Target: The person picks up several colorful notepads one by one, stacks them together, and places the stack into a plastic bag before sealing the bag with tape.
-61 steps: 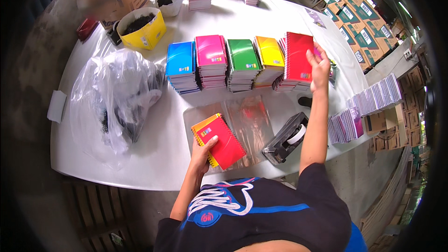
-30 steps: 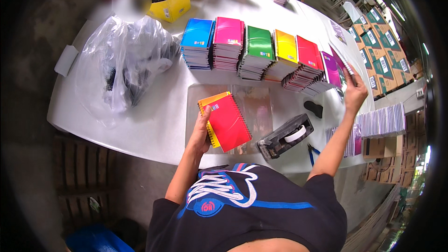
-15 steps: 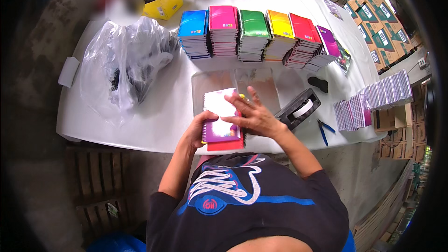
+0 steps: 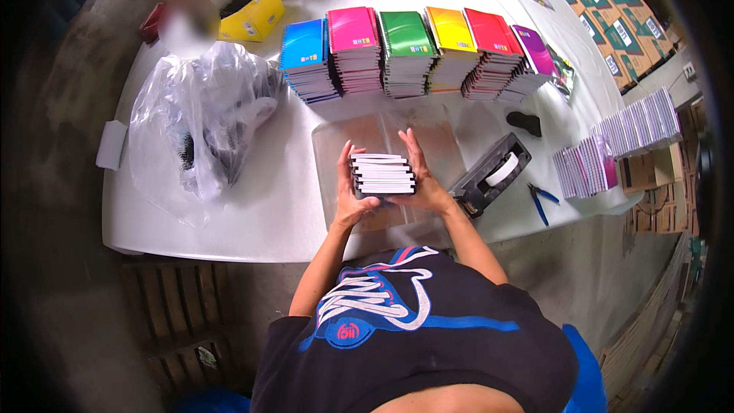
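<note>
Notebooks (image 4: 383, 174) gathered into one bundle, fingers (image 4: 417, 156) of left hand (image 4: 352, 203) and right hand (image 4: 430, 193) clasping its sides above clear plastic sheets (image 4: 327, 154) on the table (image 4: 229, 226), bundle bare, six coloured stacks (image 4: 408, 37) left beyond

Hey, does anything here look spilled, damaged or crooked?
Nothing looks spilled or damaged. The only untidy bit is the red notebook stack, between the yellow stack and purple stack: its front edges are staggered instead of flush.
</note>
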A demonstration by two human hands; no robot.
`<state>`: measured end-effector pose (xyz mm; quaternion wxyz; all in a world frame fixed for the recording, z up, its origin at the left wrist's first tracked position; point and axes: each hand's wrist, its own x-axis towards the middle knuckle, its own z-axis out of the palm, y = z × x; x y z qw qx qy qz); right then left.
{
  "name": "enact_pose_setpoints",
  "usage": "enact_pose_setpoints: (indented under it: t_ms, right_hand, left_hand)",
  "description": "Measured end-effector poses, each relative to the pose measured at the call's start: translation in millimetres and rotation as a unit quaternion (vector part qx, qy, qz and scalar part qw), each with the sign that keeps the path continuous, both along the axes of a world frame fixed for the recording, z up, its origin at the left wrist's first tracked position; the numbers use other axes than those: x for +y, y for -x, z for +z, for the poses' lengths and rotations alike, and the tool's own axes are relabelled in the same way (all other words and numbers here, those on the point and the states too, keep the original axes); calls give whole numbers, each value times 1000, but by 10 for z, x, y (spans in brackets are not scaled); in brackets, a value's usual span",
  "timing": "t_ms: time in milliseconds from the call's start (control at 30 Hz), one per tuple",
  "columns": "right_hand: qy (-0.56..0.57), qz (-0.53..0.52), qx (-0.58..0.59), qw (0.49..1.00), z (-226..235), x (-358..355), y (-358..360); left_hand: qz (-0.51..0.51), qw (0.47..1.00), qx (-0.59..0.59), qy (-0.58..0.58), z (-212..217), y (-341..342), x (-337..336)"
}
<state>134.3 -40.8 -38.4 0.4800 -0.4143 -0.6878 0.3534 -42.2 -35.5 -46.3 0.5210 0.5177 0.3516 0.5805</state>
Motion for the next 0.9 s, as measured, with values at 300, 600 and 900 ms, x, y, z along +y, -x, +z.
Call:
enact_pose_setpoints:
  t_ms: [300, 600, 900]
  right_hand:
    - [37, 47, 5, 998, -15, 109, -26]
    - [86, 61, -26, 994, -133, 121, -80]
    - [25, -69, -57, 996, 98, -173, -117]
  left_hand:
    - [50, 996, 73, -5, 42, -167, 0]
    - [85, 980, 180, 15, -187, -174, 60]
    - [58, 984, 168, -25, -224, -108, 132]
